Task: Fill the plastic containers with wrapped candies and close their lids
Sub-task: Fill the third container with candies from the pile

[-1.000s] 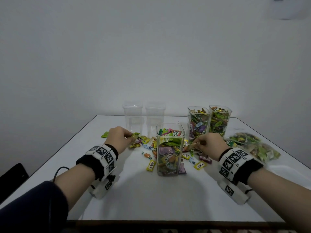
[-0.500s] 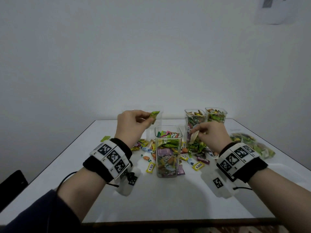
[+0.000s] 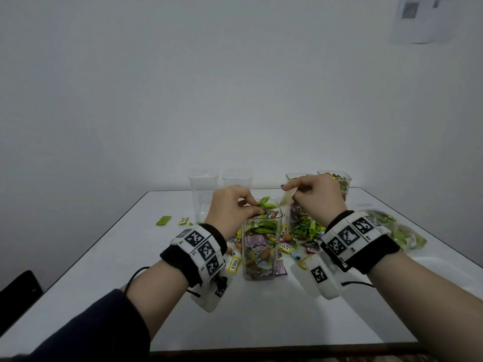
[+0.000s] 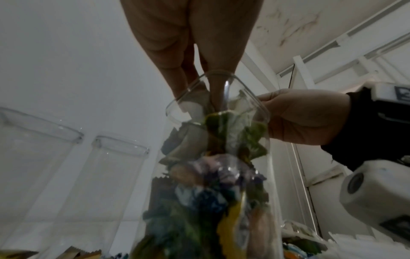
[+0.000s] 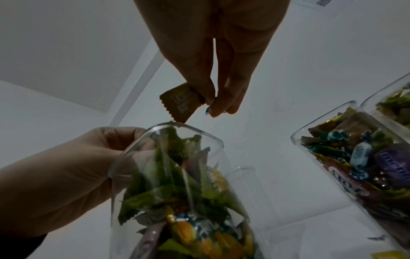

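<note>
A clear plastic container stands mid-table with no lid, filled nearly to its rim with wrapped candies. My left hand hovers at its mouth and pinches a green wrapped candy just over the top layer. My right hand is above the container's right rim and pinches a tan wrapped candy by one end. From the left wrist, my fingers point down into the container's mouth. Loose candies lie around the container's base.
Two empty containers stand at the back. Two filled ones stand back right, behind my right hand. A bag of candies lies at the right. A stray green candy lies left. A dark chair is beyond the table's left edge.
Both hands lifted from the loose candies on the table, each with one candy, and came together over the middle container's mouth. The left hand then dropped toward the rim.
</note>
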Demonstrator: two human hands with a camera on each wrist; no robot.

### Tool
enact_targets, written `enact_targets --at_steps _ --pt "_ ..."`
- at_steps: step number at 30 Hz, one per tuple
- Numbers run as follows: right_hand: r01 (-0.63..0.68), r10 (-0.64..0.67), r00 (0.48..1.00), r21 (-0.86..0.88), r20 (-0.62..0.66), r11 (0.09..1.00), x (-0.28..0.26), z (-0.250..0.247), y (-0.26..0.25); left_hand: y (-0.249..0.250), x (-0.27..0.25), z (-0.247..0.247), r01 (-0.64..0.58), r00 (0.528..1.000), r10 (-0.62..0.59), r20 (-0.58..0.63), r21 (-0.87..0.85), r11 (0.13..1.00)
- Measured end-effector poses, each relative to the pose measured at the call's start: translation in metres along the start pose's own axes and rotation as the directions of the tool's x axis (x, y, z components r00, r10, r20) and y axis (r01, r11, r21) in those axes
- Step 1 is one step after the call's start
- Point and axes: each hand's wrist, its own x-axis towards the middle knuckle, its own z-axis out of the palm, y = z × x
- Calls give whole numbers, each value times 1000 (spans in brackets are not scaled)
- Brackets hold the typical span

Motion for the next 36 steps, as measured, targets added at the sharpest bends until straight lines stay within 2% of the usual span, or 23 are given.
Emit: enact_targets --at_steps 6,11,16,19,24,27,30,33,36 --pt "2 -1 1000 95 -2 995 3 9 -6 3 7 -7 22 984 -35 176 74 997" --pt "24 -30 999 129 38 991 7 18 -5 3 5 -16 21 1000 -21 14 26 999" --pt "130 -118 963 -37 241 991 2 27 -8 -1 -4 -23 24 996 -33 80 118 993" --pt "154 -136 957 -54 256 987 0 25 -6 -5 -6 -23 37 995 -51 83 163 986" --pt "105 -122 973 94 194 990 1 18 -4 -4 0 -28 -34 960 -63 273 335 942" --pt "122 -120 968 4 222 993 2 13 -3 1 6 -28 -28 966 -65 249 353 935" --pt "108 -78 954 -91 288 990 3 10 1 6 10 -26 35 975 -94 203 277 960" --pt "95 -46 951 -149 304 984 5 11 1 9 15 -24 66 945 -167 282 336 939" --pt "156 -76 947 -241 311 958 6 16 -1 9 22 -20 63 918 -222 329 433 899"
